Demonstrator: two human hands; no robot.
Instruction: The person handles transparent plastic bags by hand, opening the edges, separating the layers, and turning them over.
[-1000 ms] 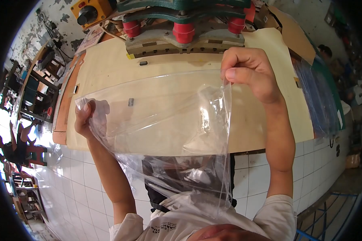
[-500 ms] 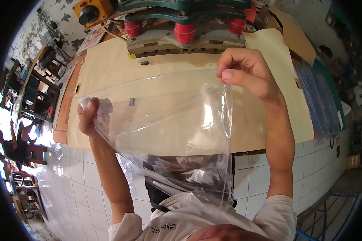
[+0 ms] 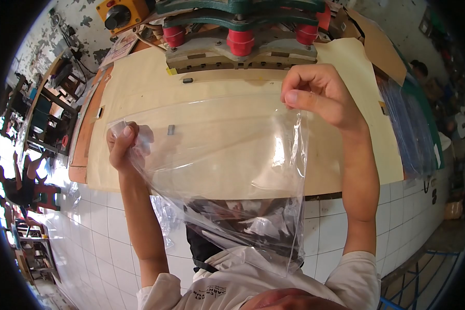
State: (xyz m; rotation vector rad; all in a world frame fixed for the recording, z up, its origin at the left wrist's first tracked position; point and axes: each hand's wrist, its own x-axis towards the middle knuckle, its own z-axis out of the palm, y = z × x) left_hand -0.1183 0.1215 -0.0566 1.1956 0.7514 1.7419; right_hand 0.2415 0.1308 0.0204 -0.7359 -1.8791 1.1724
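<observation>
A large sheet of clear plastic film (image 3: 227, 150) is stretched between my two hands, creased and shiny, its lower part hanging down in front of my shirt. My left hand (image 3: 122, 144) is closed on its left upper corner, thumb on top. At the right upper corner my right hand (image 3: 318, 97) pinches the film between thumb and fingertips. Under the film shows the cream-coloured table cover (image 3: 341, 170), with a small grey block (image 3: 171, 129) seen through the plastic. A small dark block (image 3: 188, 80) lies beyond the film's far edge.
A green and grey machine (image 3: 237, 49) with red cylindrical posts (image 3: 240, 42) stands at the table's far side. Stacked clear bluish sheets (image 3: 408, 129) lie at the right edge. A yellow control box (image 3: 120, 15) is at the back left, and a cardboard piece (image 3: 374, 44) at the back right.
My left hand has shifted right, closer to my right hand, which has moved only slightly right. The film has moved right with them and hangs a little slacker.
</observation>
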